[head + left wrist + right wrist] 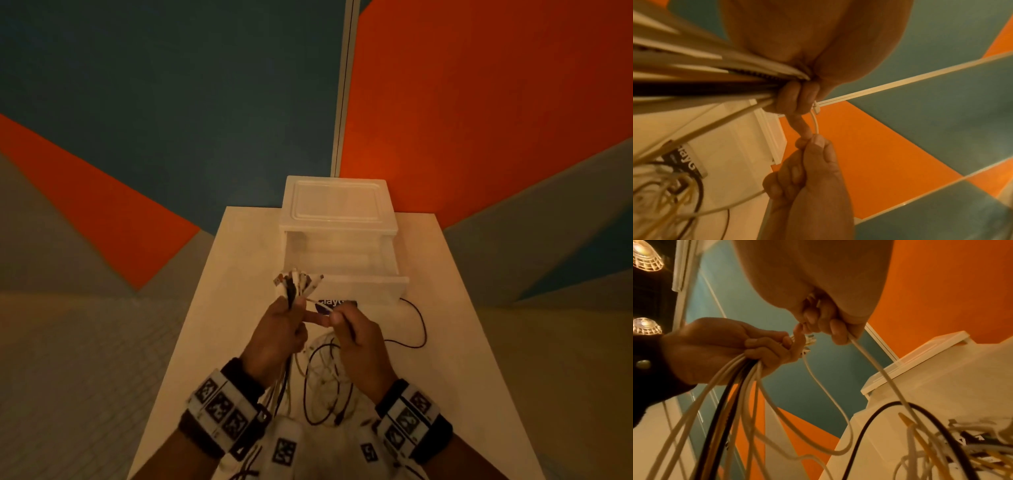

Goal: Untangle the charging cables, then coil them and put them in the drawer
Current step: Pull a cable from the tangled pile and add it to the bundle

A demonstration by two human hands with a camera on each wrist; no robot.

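Because the charging cables (297, 285) are thin, light and soft, they will probably bend easily and slip, so the best place to hold seems just behind the hard plugs. The left hand (278, 334) has its grip curled around a bundle of white cables and one black one, plugs fanned upward above the surface (455, 308). The right hand (358, 337) pinches one white cable (877, 365) near its end. Loose loops lie tangled below, before the open drawer (363, 289).
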